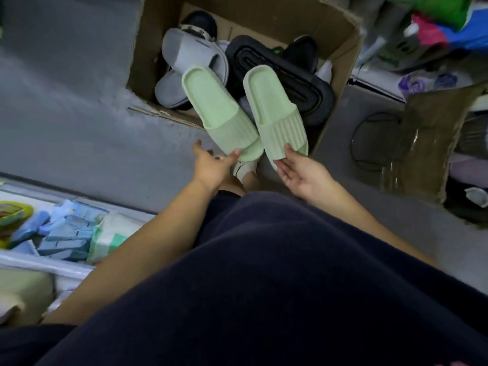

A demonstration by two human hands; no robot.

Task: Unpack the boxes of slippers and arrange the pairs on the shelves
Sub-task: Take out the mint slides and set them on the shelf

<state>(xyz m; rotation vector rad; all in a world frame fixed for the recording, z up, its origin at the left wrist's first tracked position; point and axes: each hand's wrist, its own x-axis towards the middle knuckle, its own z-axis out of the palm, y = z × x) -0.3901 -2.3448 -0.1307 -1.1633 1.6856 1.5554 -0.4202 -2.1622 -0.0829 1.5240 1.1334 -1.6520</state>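
Two light green slippers are held side by side above an open cardboard box (pixel 148 56) on the grey floor. My left hand (pixel 211 166) pinches the toe end of the left green slipper (pixel 216 107). My right hand (pixel 301 175) grips the toe end of the right green slipper (pixel 274 109), thumb on top and fingers under the sole. Both slippers point heel away from me. Inside the box lie a pair of grey slippers (pixel 190 59) and black slippers (pixel 280 70), partly hidden behind the green ones.
A white shelf (pixel 52 268) at lower left holds blue packets (pixel 63 233) and other goods. At right stand a second, taped cardboard box (pixel 422 143), a wire basket (pixel 369 143) and piled coloured bags (pixel 433 30). My dark clothing fills the bottom of the view.
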